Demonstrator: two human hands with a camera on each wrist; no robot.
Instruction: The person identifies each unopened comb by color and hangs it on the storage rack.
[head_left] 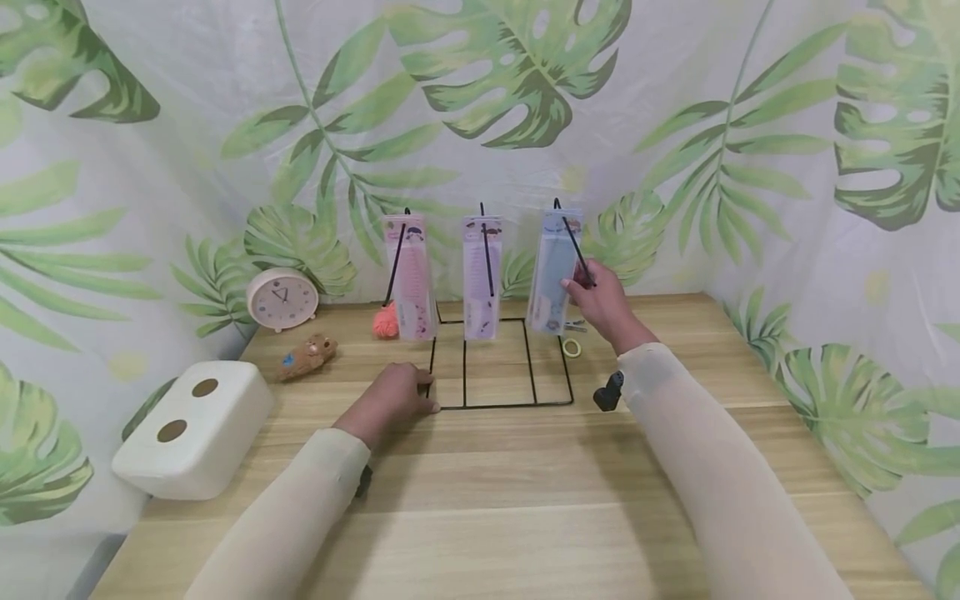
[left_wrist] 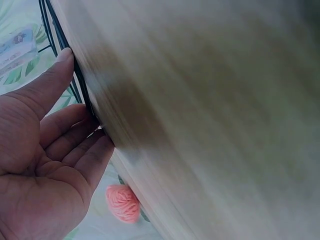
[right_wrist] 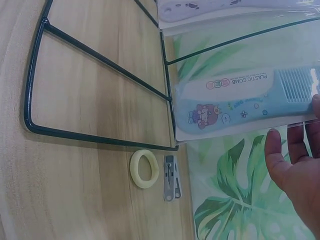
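A black wire display rack (head_left: 464, 367) stands on the table with three hooks. Packaged plastic combs hang from them: pink (head_left: 412, 275) on the left, purple (head_left: 481, 279) in the middle, blue (head_left: 553, 271) on the right. My right hand (head_left: 602, 306) pinches the side edge of the blue comb pack, which hangs on its hook; its printed front shows in the right wrist view. At the rack's front left corner, my left hand (head_left: 393, 396) holds the base wire (left_wrist: 82, 85) between thumb and fingers.
Beside the rack's right side lie a pale yellow ring (head_left: 572, 347) and a metal clip (head_left: 575, 326). A coral yarn ball (head_left: 386, 322) sits behind the left hand. Further left are a brown bear toy (head_left: 308, 357), a round clock (head_left: 282, 298) and a white box (head_left: 197, 429) with two holes.
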